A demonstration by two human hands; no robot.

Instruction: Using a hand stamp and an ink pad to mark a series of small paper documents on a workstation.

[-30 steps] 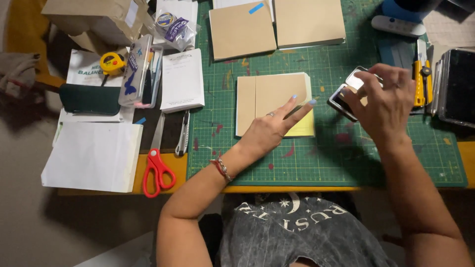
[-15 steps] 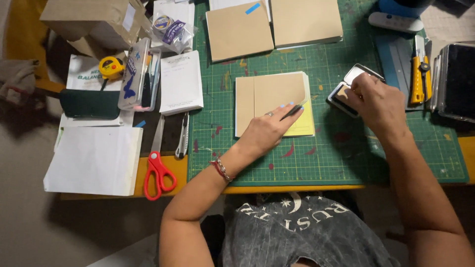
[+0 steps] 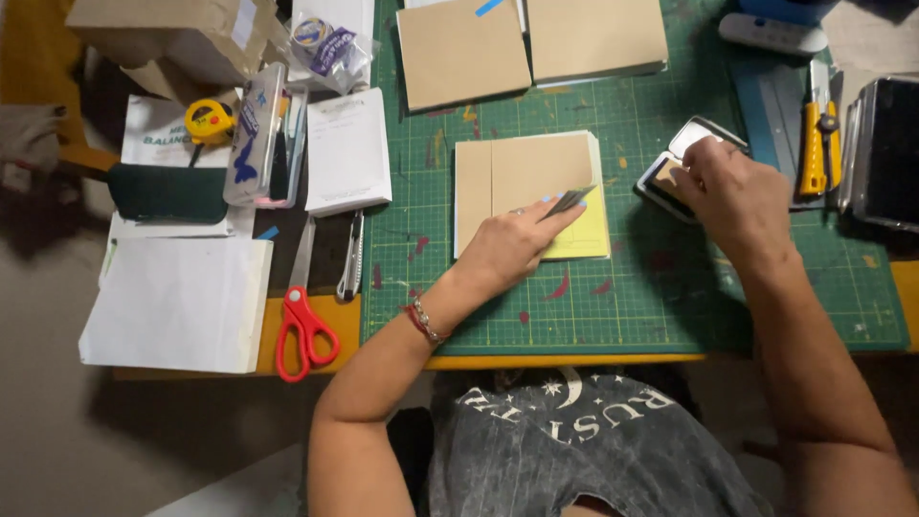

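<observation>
The left hand (image 3: 512, 247) lies palm down on the green cutting mat (image 3: 632, 306), near the middle of the desk (image 3: 325, 325). Its forearm runs in from the near edge at a slant, wrist low, with a red and beaded bracelet (image 3: 422, 323) around it. The fingers are stretched out almost flat and pinch a small grey card (image 3: 569, 200) at their tips, while the heel of the hand presses on the kraft-brown folded cover (image 3: 522, 172). That cover sits on a yellow sheet (image 3: 586, 235), whose edge shows along its right and near sides.

The right hand (image 3: 732, 196) reaches in from the near right corner, forearm long and nearly straight, knuckles up. Its fingers are curled down onto a small open ink pad tin (image 3: 670, 177) toward the right side of the mat; whether they grip something inside cannot be told, because the hand covers it.

Two more kraft-brown covers (image 3: 531, 43) lie at the far edge of the mat. A yellow utility knife (image 3: 818, 139) lies along the right edge of the desk. Left of the mat are a white notepad (image 3: 347, 151), a pair of red-handled scissors (image 3: 304, 330) at the near edge, a yellow tape measure (image 3: 209, 122) and a stack of white paper (image 3: 177, 302).
</observation>
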